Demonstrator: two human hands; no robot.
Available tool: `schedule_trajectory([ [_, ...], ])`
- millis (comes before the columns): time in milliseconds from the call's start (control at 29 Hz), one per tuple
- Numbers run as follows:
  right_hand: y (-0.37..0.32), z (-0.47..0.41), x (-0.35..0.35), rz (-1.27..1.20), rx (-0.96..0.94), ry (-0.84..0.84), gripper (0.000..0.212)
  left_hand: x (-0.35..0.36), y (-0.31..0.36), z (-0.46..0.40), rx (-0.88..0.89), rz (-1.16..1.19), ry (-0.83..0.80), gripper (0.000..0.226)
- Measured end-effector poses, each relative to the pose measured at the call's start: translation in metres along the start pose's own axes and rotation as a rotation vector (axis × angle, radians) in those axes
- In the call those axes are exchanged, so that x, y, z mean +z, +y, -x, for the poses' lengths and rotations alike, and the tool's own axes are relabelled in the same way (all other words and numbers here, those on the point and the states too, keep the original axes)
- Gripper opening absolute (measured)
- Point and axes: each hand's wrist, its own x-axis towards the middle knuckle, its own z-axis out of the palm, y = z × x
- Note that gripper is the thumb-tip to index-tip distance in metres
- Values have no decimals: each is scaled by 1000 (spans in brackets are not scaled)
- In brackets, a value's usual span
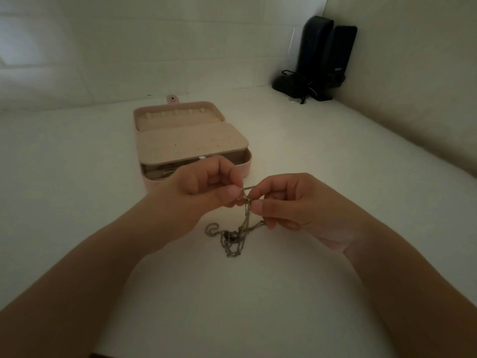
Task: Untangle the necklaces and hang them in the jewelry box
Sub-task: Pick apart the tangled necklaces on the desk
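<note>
Fingers of the left hand point(206, 188) pinch the thin silvery tangled necklace chains point(238, 229) at the raised knot, and at its 3 o'clock the right hand point(289, 205) pinches the same strands, the rest pooling on the white tabletop point(258, 293) at 6 o'clock. Ease the loops apart gently rather than tugging, I judge, since pulling would tighten the snarl. Hooks wait in the open pink jewelry box point(191, 140) at 11 o'clock.

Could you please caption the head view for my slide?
Both hands, left hand and right hand, pinch tangled necklaces before the open jewelry box.
</note>
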Motion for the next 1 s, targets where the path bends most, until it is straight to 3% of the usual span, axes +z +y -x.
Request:
schedule_trajectory([
  [103,-2,1,-2,-43,-11,-16,15,0,0,0,-31,138,7,7],
  [276,-3,1,-2,-81,5,13,12,-2,1,-2,-57,294,6,12],
  [621,-2,0,0,-109,38,68,14,-7,5,0,-49,381,-15,13],
  [896,-6,3,0,-148,-102,34,10,3,8,1,-196,99,57,13],
  [1000,-4,3,2,-108,-154,25,10,4,6,2,-230,-73,-23,23],
])
